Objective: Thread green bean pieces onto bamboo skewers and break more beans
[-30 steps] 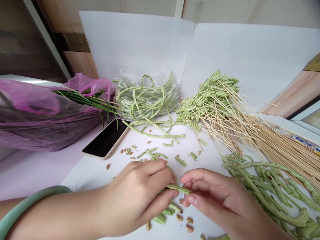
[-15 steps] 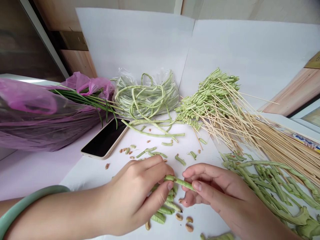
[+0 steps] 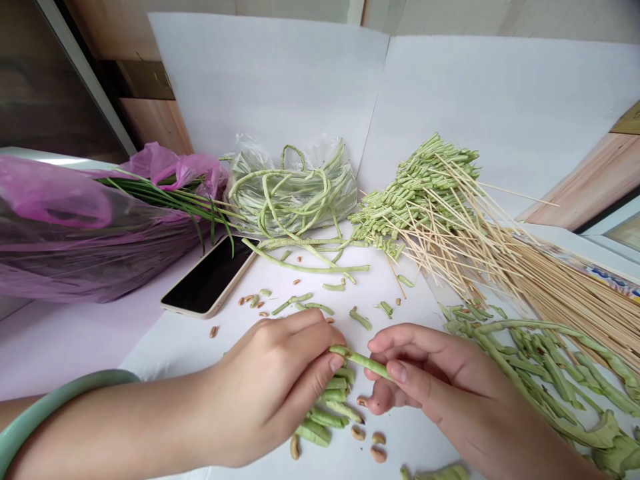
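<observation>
A short green bean piece [image 3: 367, 363] spans the gap between my two hands. My left hand [image 3: 287, 380] is closed, pinching its left end between thumb and fingers. The thumb and fingers of my right hand [image 3: 425, 380] grip the other end. Below my left hand lie several cut bean pieces [image 3: 320, 420] on the white table, partly covered by the hand. Loose brown beans [image 3: 379, 455] are scattered beside them. A green bangle [image 3: 60, 407] circles my left wrist.
A purple bag [image 3: 100, 233] of green stalks stands left, near a phone [image 3: 207, 280]. Behind is a clear bag of long beans [image 3: 295, 193]. Skewered bean pieces [image 3: 425, 180] and bare wooden skewers [image 3: 570, 287] lie right, above a pile of bean pods [image 3: 555, 373].
The bean piece has shifted slightly, and my left thumb has drawn back a little to the left along it. My right hand has moved a touch to the right.
</observation>
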### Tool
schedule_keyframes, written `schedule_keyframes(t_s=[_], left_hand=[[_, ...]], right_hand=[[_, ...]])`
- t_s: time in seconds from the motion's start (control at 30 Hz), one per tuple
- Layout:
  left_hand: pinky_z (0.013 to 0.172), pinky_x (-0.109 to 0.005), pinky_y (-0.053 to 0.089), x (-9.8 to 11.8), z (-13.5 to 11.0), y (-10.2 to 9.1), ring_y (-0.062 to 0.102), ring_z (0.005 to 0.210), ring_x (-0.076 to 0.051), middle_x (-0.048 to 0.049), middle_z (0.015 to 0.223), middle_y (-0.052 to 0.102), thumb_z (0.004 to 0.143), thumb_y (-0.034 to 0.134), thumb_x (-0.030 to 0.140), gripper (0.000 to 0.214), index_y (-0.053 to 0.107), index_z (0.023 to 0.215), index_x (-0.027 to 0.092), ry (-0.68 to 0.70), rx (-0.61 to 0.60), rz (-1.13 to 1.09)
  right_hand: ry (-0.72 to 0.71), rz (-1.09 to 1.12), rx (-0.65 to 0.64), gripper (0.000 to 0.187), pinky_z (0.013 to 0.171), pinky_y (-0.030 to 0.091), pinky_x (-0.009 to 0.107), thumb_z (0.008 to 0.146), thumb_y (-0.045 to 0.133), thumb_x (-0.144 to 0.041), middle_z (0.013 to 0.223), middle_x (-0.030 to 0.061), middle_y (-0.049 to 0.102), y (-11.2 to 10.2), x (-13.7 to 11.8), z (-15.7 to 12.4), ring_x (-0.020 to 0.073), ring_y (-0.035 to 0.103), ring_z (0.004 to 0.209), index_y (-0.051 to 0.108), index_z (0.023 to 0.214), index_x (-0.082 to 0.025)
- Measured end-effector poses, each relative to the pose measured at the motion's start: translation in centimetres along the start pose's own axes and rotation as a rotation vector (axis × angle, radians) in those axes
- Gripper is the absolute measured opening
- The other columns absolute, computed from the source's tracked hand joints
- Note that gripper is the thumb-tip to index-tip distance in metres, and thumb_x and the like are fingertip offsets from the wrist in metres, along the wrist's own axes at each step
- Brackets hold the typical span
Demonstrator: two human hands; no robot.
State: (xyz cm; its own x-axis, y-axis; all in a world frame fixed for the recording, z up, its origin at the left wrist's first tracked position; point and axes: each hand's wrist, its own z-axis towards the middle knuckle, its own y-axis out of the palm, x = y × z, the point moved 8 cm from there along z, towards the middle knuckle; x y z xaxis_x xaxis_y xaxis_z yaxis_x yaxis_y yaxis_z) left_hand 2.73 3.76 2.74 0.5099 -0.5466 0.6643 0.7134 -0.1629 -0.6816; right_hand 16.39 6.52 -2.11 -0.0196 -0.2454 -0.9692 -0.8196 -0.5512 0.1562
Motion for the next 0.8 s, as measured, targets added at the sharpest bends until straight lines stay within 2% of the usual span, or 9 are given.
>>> schedule_keyframes(t_s=[0.3, 0.4, 0.53, 0.67, 0.8], left_hand=[[0.065, -0.023, 0.043, -0.2, 0.0, 0.2, 0.054, 0.070, -0.014, -0.0029, 0.078, 0.055, 0.098, 0.039, 0.018, 0.023, 0.062, 0.095, 0.016, -0.003, -0.026, -0.031], [0.065, -0.023, 0.043, -0.2, 0.0, 0.4, 0.054, 0.070, -0.014, -0.0036, 0.078, 0.056, 0.098, 0.039, 0.018, 0.024, 0.062, 0.092, 0.016, 0.003, -0.045, -0.054], [0.062, -0.023, 0.042, -0.1, 0.0, 0.8, 0.052, 0.066, -0.014, -0.0032, 0.075, 0.055, 0.098, 0.039, 0.018, 0.026, 0.061, 0.085, 0.016, 0.019, -0.067, -0.087], [0.061, -0.023, 0.042, -0.2, -0.2, 1.3, 0.053, 0.064, -0.014, -0.0023, 0.071, 0.054, 0.097, 0.040, 0.019, 0.027, 0.059, 0.078, 0.017, 0.018, -0.093, -0.076], [0.060, -0.022, 0.043, -0.5, -0.3, 1.5, 0.054, 0.064, -0.014, -0.0023, 0.073, 0.056, 0.098, 0.040, 0.022, 0.027, 0.061, 0.082, 0.018, -0.007, -0.097, -0.084]], right_hand=[[-0.005, 0.028, 0.020, 0.017, 0.074, 0.058, 0.028, 0.083, 0.073, -0.038, 0.076, 0.0013, 0.071, -0.3, -0.1, 0.2, 0.0163, 0.071, 0.073, 0.070, 0.089, -0.022], [0.007, 0.114, 0.032, 0.019, 0.071, 0.059, 0.028, 0.077, 0.079, -0.039, 0.077, -0.0005, 0.068, -0.1, -0.1, 0.4, 0.0157, 0.072, 0.070, 0.071, 0.083, -0.022], [0.026, 0.231, 0.015, 0.021, 0.076, 0.060, 0.035, 0.073, 0.083, -0.036, 0.073, -0.0029, 0.065, 0.5, 0.0, 0.6, 0.0158, 0.071, 0.068, 0.070, 0.078, -0.021], [0.029, 0.174, -0.003, 0.022, 0.075, 0.059, 0.034, 0.077, 0.079, -0.037, 0.069, -0.0017, 0.066, 0.4, 0.2, 0.5, 0.0168, 0.071, 0.070, 0.068, 0.081, -0.019], [0.012, 0.131, -0.015, 0.023, 0.074, 0.058, 0.032, 0.079, 0.078, -0.036, 0.073, -0.0007, 0.066, 0.2, -0.3, 0.5, 0.0164, 0.072, 0.070, 0.066, 0.085, -0.017]])
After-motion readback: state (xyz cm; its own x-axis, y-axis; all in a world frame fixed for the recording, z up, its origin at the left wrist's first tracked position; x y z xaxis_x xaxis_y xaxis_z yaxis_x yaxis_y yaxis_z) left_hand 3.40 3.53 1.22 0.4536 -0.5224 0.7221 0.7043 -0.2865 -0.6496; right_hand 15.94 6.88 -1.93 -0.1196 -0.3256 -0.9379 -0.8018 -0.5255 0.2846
